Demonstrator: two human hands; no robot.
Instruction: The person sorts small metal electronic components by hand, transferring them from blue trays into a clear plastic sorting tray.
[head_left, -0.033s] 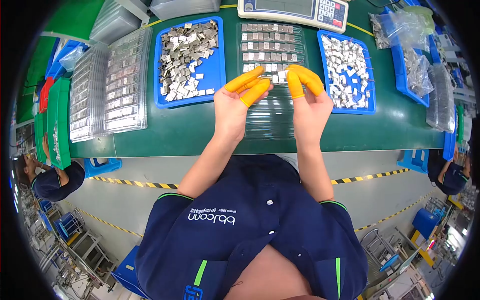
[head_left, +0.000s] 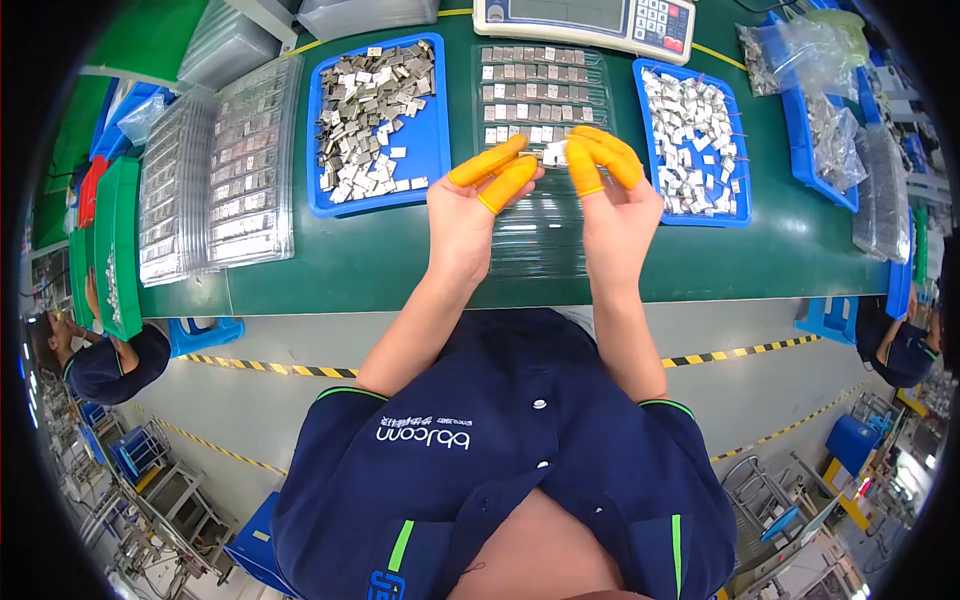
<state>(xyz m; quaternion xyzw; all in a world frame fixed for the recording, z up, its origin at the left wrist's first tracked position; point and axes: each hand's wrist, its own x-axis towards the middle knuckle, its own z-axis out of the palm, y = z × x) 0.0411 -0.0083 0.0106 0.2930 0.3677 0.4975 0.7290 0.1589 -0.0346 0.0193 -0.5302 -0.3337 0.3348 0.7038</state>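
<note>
Yellow finger cots cover the thumb and fingers of both my hands. My right hand [head_left: 612,195] pinches a small white block [head_left: 555,153] at its fingertips, over the clear plastic tray [head_left: 540,235]. Just to its left, my left hand [head_left: 470,205] has its thumb and fingers drawn together near the block. Whatever sits between those left fingertips is too small to make out. Several rows of small silver-and-white connector pieces [head_left: 535,92] fill the far part of the tray, and the fingers hide part of the nearest row.
Blue trays flank my hands: the left tray [head_left: 445,150] holds loose metal shells, the right one [head_left: 742,205] white parts. A scale [head_left: 600,25] stands behind. Stacked clear trays [head_left: 255,170] lie at left, bagged parts [head_left: 835,150] at right. People sit at both sides.
My right hand has shifted slightly left, bringing the white block closer to my left fingertips. My left hand has hardly moved.
</note>
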